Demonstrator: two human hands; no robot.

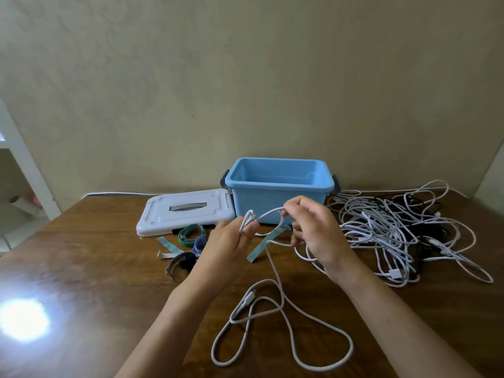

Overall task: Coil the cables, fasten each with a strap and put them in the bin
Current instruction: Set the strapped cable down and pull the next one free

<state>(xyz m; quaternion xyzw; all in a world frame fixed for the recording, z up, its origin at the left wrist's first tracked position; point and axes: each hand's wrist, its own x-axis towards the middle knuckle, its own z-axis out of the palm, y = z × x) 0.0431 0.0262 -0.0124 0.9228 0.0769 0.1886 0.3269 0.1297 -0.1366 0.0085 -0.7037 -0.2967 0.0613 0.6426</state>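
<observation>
Light is moderate and soft, with an even, slightly warm cast on the wall [245,77]. A strong white glare patch sits on the glossy table [81,255] at its near left, blown out with no detail inside; a paler sheen spreads around it across the wood. Shadows are faint and diffuse: a thin one under the cable [281,323], and a dark band under the lid [185,211]. The left hand [231,241] shows slight motion blur at the fingers. Wide-angle distortion bends the table edges and the white frame [24,165] at left. Corners are softer than the centre.
</observation>
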